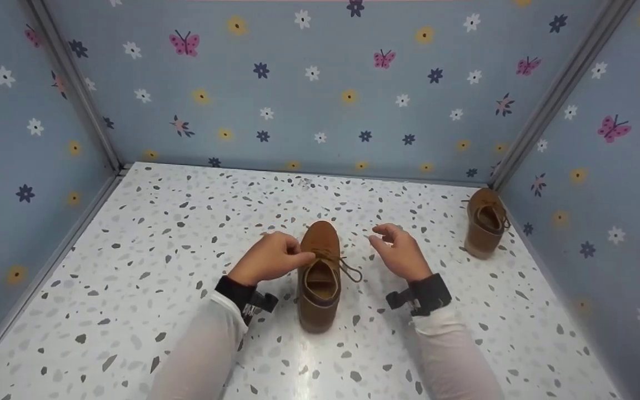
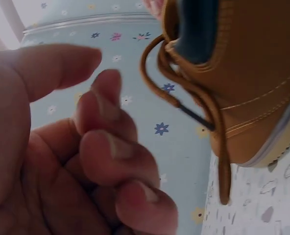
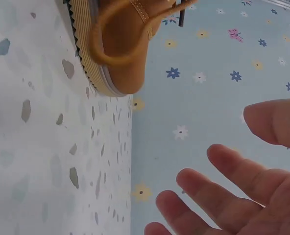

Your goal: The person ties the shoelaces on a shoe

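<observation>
A brown lace-up shoe (image 1: 319,311) stands upright on the speckled surface, toe pointing away from me. Its tied lace (image 1: 351,270) loops out to the right side. My left hand (image 1: 267,258) is at the shoe's left, thumb tip overlapping the laces in the head view. In the left wrist view, the left hand (image 2: 101,142) has loosely bent fingers with nothing between them, and a lace end (image 2: 223,171) hangs from the shoe. On the shoe's right, my right hand (image 1: 401,255) hovers apart from it. Spread, relaxed fingers of the right hand (image 3: 233,191) hold nothing.
A second brown shoe (image 1: 484,228) stands at the far right, close to the right wall panel (image 1: 603,183). Blue panels with flowers and butterflies enclose the white speckled surface (image 1: 186,222) at the back (image 1: 320,116) and both sides.
</observation>
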### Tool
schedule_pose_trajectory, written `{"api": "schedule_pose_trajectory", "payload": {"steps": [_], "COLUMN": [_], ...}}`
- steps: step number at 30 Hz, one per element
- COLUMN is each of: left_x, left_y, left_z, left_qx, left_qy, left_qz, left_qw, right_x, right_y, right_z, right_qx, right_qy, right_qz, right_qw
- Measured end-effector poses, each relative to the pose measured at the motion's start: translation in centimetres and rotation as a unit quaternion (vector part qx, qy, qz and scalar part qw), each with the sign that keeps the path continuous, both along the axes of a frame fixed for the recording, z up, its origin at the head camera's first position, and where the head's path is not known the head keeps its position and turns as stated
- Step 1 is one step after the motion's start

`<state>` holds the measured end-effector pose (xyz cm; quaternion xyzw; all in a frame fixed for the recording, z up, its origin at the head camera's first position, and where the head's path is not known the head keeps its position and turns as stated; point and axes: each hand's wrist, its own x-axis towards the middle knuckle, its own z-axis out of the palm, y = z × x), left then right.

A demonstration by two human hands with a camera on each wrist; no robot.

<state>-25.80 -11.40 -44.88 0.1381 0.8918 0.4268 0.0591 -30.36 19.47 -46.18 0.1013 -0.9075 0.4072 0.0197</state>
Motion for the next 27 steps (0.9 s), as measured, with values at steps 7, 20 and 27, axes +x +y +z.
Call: {"api": "schedule_pose_trajectory", "payload": {"steps": [7,20,27], "left_x": [0.2,-0.4,-0.6], "left_y": [0.9,1.9,1.7], "left_z": [-0.7,-2.3,-2.5], "left_qx": [-0.051,-0.033,-0.005], "left_qy": [-0.057,-0.055,-0.011], "left_qz": [-0.039,-0.031,0.000], "left_qw": [0.9963,0.9974,0.9999], "right_x": [0.2,-0.2,-0.5], "right_y": [1.2,2.2,2.2], "right_z": [0.7,0.5,0.1], "right_qx": [0.058,0.154,0.189], "right_qy": [-0.010,0.007,0.004], "right_qz": [0.003,-0.013,-0.016], "right_qw": [0.998,0.988,0.982]}}
